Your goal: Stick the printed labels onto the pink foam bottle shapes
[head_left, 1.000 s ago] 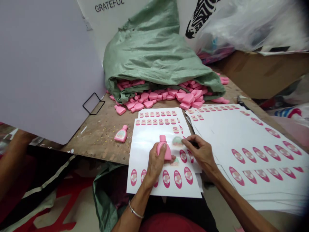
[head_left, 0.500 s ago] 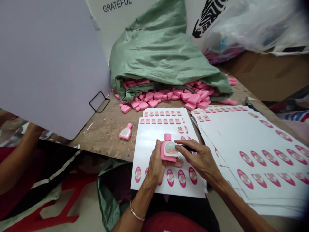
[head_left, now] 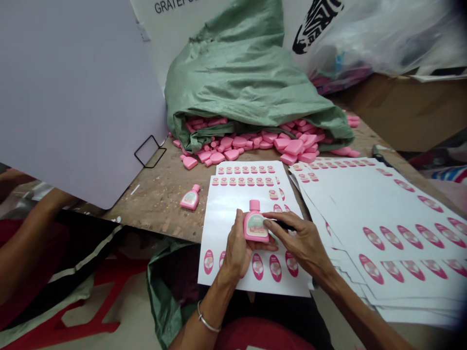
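My left hand [head_left: 238, 248] grips a small pink bottle [head_left: 255, 224] upright over a white sticker sheet [head_left: 233, 214]. An oval label with a pale green picture sits on the bottle's front. My right hand [head_left: 298, 236] touches the bottle's right side with its fingertips on the label edge; a thin dark tool shows under its fingers. Pink oval stickers [head_left: 275, 268] line the sheet's near edge. A second labelled pink bottle [head_left: 190, 198] lies on the wooden table [head_left: 156, 194] to the left.
A green woven sack [head_left: 241, 82] spills several pink bottles [head_left: 262, 143] at the back. More sticker sheets [head_left: 383, 218] are stacked at right. A white board [head_left: 69, 97] on a wire stand rises at left. Another person's arm [head_left: 25, 233] is at far left.
The sticker went from my right fingers onto the bottle's front. My left hand turned the bottle label-side up, and my right fingers now press at the label edge.
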`<state>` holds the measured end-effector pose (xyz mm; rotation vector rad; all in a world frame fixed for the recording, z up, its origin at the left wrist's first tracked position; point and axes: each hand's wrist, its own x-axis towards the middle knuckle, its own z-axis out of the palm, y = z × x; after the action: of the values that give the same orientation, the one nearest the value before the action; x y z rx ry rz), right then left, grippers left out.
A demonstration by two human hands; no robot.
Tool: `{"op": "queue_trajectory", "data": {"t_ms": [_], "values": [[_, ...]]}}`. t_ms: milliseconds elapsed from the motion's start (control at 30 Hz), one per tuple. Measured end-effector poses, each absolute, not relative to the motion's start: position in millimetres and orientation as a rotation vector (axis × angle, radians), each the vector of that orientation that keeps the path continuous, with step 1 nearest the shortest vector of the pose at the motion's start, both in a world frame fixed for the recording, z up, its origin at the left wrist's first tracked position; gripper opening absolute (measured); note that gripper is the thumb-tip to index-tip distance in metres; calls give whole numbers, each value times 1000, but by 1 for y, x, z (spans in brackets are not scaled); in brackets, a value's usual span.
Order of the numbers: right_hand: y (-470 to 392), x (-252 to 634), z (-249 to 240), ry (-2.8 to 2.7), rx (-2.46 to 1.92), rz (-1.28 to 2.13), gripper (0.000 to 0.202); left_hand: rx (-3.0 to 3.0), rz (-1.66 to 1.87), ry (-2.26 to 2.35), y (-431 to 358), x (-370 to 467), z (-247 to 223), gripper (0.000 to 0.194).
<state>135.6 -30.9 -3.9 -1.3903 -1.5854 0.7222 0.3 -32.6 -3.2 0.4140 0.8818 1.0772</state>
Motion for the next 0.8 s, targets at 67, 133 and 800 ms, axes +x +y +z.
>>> {"op": "queue_trajectory", "data": {"t_ms": [67,133,800], "values": [[-31,136,-4,-1594,-1388,709,21,411,1073,888,-33,1,-3,53],[-32,135,-4,-1607,-1385,684,21,412,1070,888,-33,1,-3,53],[-22,157,-3,-1950,-1647,-146,34,643,993,709,-38,-15,0,26]]}}
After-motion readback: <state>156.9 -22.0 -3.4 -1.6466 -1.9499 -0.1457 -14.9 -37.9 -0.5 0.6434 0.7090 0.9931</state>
